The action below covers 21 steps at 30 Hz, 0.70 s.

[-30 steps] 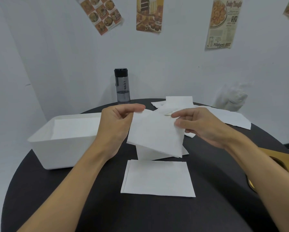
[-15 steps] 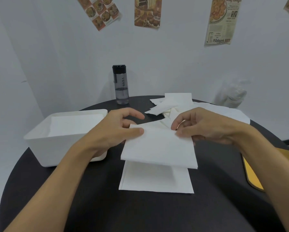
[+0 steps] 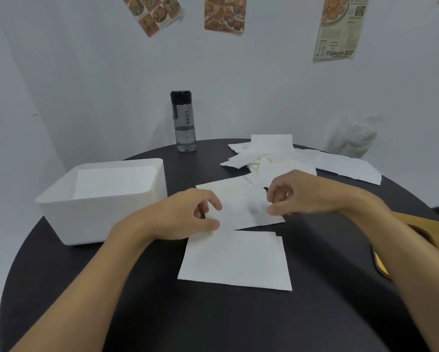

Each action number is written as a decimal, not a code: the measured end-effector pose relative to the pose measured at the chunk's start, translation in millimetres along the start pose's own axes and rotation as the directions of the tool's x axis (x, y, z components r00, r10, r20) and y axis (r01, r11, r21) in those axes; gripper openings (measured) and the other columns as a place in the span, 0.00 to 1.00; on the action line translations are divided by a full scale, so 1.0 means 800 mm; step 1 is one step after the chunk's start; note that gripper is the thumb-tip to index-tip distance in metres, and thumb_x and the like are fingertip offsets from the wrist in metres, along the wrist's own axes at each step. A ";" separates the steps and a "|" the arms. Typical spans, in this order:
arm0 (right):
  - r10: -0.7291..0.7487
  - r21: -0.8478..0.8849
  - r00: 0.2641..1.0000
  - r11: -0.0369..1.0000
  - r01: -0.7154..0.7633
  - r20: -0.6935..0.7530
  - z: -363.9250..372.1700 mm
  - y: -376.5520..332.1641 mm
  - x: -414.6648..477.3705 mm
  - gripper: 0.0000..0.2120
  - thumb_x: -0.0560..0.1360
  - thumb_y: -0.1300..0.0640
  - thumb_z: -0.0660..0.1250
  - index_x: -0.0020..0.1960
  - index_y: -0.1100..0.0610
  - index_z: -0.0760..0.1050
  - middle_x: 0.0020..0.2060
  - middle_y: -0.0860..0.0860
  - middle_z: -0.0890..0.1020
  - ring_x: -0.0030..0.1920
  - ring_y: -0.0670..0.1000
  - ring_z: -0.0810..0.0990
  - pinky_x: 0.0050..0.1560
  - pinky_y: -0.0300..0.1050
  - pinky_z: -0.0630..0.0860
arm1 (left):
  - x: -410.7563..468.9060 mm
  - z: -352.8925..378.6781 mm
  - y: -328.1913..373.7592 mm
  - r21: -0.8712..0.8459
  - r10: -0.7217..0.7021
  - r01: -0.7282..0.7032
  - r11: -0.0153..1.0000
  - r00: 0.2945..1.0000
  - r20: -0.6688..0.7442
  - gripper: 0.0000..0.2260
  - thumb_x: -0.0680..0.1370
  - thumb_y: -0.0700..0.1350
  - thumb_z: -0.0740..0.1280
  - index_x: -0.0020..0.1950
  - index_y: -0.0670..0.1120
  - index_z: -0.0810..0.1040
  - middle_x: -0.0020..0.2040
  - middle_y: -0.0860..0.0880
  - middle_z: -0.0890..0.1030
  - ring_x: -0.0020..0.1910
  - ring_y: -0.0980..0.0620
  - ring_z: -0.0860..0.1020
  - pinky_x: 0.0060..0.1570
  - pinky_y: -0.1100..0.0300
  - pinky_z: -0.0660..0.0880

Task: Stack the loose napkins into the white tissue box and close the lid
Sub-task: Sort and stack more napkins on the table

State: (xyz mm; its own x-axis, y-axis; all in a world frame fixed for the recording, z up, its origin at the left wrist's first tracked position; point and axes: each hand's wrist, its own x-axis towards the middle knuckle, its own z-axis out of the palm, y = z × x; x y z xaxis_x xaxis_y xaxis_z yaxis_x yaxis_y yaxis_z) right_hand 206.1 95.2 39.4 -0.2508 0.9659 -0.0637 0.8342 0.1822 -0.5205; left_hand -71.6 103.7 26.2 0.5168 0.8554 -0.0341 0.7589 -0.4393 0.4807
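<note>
The white tissue box [image 3: 106, 219] stands open on the left of the round black table [image 3: 213, 321], with napkins lying inside. A flat napkin stack [image 3: 236, 260] lies in front of me. Just behind it a single napkin [image 3: 241, 204] lies low on the table. My left hand [image 3: 185, 217] pinches its left edge between thumb and fingers. At the napkin's right edge, my right hand [image 3: 294, 196] pinches it with curled fingers. A pile of loose napkins [image 3: 264, 153] is spread at the back right.
A dark water bottle [image 3: 184, 123] stands at the table's far edge. A crumpled clear plastic bag [image 3: 353, 138] sits by the wall at the back right. A yellow wooden board [image 3: 381, 265] lies at the right edge, partly under my right forearm.
The napkin was held up in the air and has come down flat onto the table behind the stack. Both hands dropped with it.
</note>
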 end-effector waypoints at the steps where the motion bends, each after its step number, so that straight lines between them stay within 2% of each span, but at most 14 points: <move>1: 0.027 -0.041 0.998 0.999 -0.029 -0.055 0.002 0.006 0.004 0.10 0.71 0.49 0.75 0.49 0.51 0.79 0.42 0.47 0.84 0.42 0.47 0.81 0.47 0.45 0.78 | 0.003 0.005 0.000 -0.018 0.004 -0.005 1.000 0.998 -0.058 0.09 0.79 0.52 0.69 0.59 0.59 0.76 0.54 0.56 0.75 0.49 0.57 0.79 0.56 0.57 0.77; 3: 0.083 -0.081 0.991 0.993 -0.092 -0.108 0.009 0.017 0.013 0.12 0.71 0.50 0.75 0.52 0.52 0.79 0.46 0.47 0.82 0.47 0.48 0.80 0.49 0.44 0.77 | 0.010 0.016 0.000 -0.036 0.004 -0.009 0.999 0.992 -0.129 0.06 0.80 0.52 0.67 0.57 0.57 0.77 0.54 0.56 0.74 0.49 0.57 0.80 0.55 0.58 0.76; 6: 0.129 -0.015 0.979 0.991 -0.133 -0.158 0.016 0.025 0.019 0.17 0.70 0.51 0.77 0.54 0.53 0.77 0.47 0.48 0.81 0.46 0.47 0.78 0.42 0.40 0.72 | 0.017 0.028 -0.004 -0.005 0.006 -0.007 1.000 0.982 -0.188 0.05 0.80 0.53 0.68 0.54 0.58 0.77 0.53 0.56 0.75 0.51 0.58 0.76 0.54 0.59 0.74; 10: 0.088 0.019 0.984 0.996 -0.086 -0.152 0.025 0.023 0.023 0.21 0.68 0.52 0.79 0.57 0.50 0.75 0.46 0.48 0.80 0.43 0.45 0.78 0.40 0.38 0.71 | 0.020 0.033 -0.006 0.031 0.000 0.006 0.999 0.981 -0.196 0.08 0.77 0.52 0.71 0.55 0.55 0.80 0.54 0.56 0.78 0.53 0.59 0.75 0.55 0.60 0.74; 13: 0.060 0.055 0.989 0.997 -0.053 -0.134 0.030 0.021 0.028 0.22 0.68 0.56 0.77 0.60 0.52 0.74 0.45 0.50 0.80 0.41 0.46 0.77 0.41 0.39 0.72 | 0.022 0.034 -0.005 0.041 -0.001 0.010 0.999 0.980 -0.201 0.09 0.77 0.52 0.72 0.56 0.52 0.82 0.54 0.56 0.78 0.53 0.60 0.74 0.54 0.62 0.72; 17: 0.052 0.107 0.983 0.994 -0.033 -0.176 0.033 0.020 0.031 0.21 0.70 0.62 0.74 0.60 0.52 0.73 0.41 0.50 0.81 0.37 0.47 0.77 0.38 0.39 0.70 | 0.023 0.036 -0.005 0.047 -0.001 0.011 0.999 0.978 -0.207 0.09 0.77 0.52 0.72 0.56 0.52 0.82 0.55 0.55 0.79 0.52 0.61 0.74 0.54 0.62 0.72; 21: -0.008 0.086 0.959 0.996 0.034 -0.283 0.033 0.020 0.028 0.15 0.72 0.64 0.72 0.57 0.55 0.77 0.38 0.46 0.81 0.36 0.42 0.76 0.36 0.31 0.69 | 0.022 0.036 -0.007 0.037 0.003 0.005 0.999 0.978 -0.209 0.09 0.77 0.51 0.72 0.55 0.53 0.81 0.54 0.56 0.78 0.50 0.63 0.74 0.53 0.63 0.72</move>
State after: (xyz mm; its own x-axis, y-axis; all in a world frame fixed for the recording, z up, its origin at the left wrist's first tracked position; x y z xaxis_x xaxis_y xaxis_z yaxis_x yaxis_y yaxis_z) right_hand 200.6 115.2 7.2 -0.1084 0.9769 0.1841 0.7797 0.1984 -0.5939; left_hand -55.4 113.6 -2.5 0.4250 0.8925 0.1508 0.7755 -0.4450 0.4480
